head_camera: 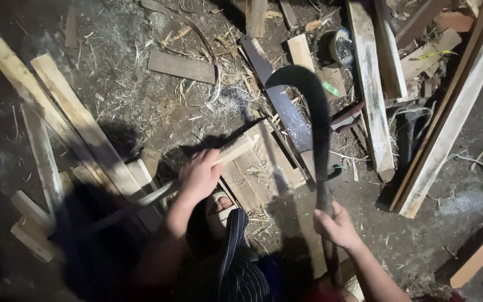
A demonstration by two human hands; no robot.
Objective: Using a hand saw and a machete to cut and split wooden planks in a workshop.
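Hands both clench: left hand [199, 176] pins wooden stick [231, 151] down, right hand [336, 225] raises curved sickle [314, 112] in tight grip.

Left hand [199, 178] grips pale split wooden stick [235, 150], resting on flat wooden board [264, 165] on dirt floor [157, 106]. Right hand [336, 225] holds long curved dark-bladed sickle [315, 106] to the right. Toothed steel handsaw [278, 95] lies behind board. Long wooden planks [57, 112] lie left.
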